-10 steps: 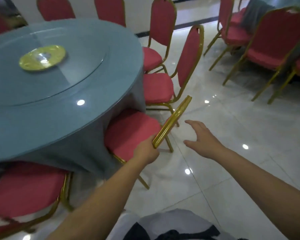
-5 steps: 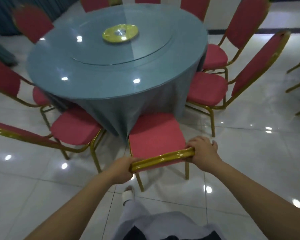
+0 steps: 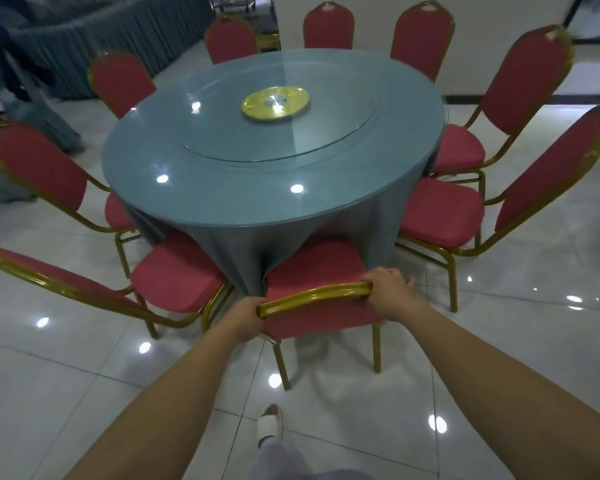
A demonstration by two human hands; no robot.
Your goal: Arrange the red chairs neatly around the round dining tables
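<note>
Head cam looking down at a red padded chair with a gold metal frame (image 3: 312, 268), parked at the near edge of a round table draped in grey-blue cloth (image 3: 222, 206). Both hands are on the chair's curved gold top rail (image 3: 312, 296). The left hand (image 3: 245, 320) has its grip wrapped round the left end, and the right hand (image 3: 390, 291) has its grip curled over the right end, so it's firm on the rail both sides. The seat's front edge is tucked in against the hanging cloth, which bunches up right where they meet. Eight more red chairs ring the table, backs outward. The neighbour chair on the left (image 3: 177, 271) sits just beside the held one, its seat up against the cloth as well. The neighbour chair on the right (image 3: 437, 209) is near but with a gap between. On the table there's a round glass turntable (image 3: 326, 140) with a gold disc (image 3: 275, 102) in the middle. Glossy white tile floor (image 3: 499, 341) with light spots on it, and one white slipper (image 3: 270, 424) pokes out at the bottom. The far left is smeared, looks like a pleated cloth skirt (image 3: 118, 32) maybe, can't really tell.
</note>
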